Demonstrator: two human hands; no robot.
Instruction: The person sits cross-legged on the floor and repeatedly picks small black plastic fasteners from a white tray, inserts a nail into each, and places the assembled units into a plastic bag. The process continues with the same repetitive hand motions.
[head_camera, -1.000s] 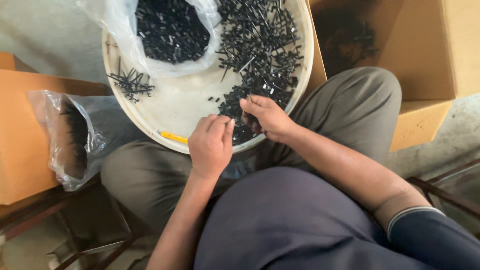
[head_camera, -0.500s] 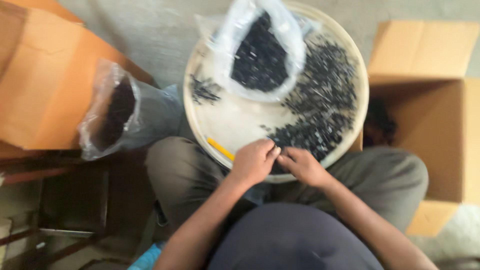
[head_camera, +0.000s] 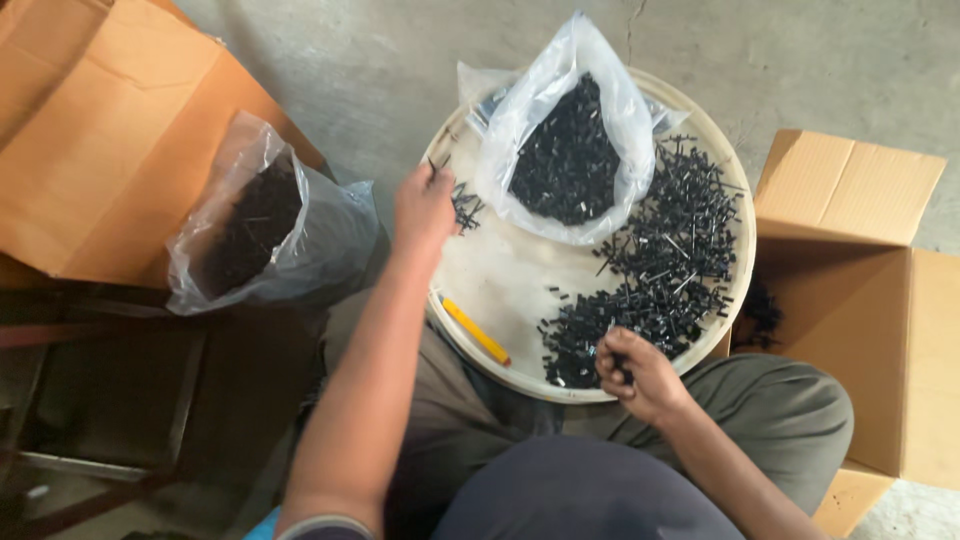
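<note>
Sitting over the work with a round tray (head_camera: 700, 352) across my lap, I start at my far left, where a flattened cardboard box (head_camera: 105, 140) lies on the floor. Just beside it stands an open plastic bag (head_camera: 262, 232), dark inside with small black pieces. My left hand (head_camera: 424, 208) is stretched out to the tray's left edge, fingers closing on a small bundle of black pins (head_camera: 464, 205); whether I grip them or only touch them I cannot tell. A yellow stick (head_camera: 476, 331) lies on the bare pale tray near my knee. At the tray's far side a second clear bag (head_camera: 568, 150) holds more black pieces. To its right a big loose heap of pins (head_camera: 655, 275) covers the tray, so I judge most of the sorting is left, only the small bundle set apart. My right hand (head_camera: 640, 375), well apart from the left, is curled shut on a few pins at the heap's near edge. Furthest right, an open cardboard carton (head_camera: 870, 300) stands on the grey concrete floor (head_camera: 340, 70).
</note>
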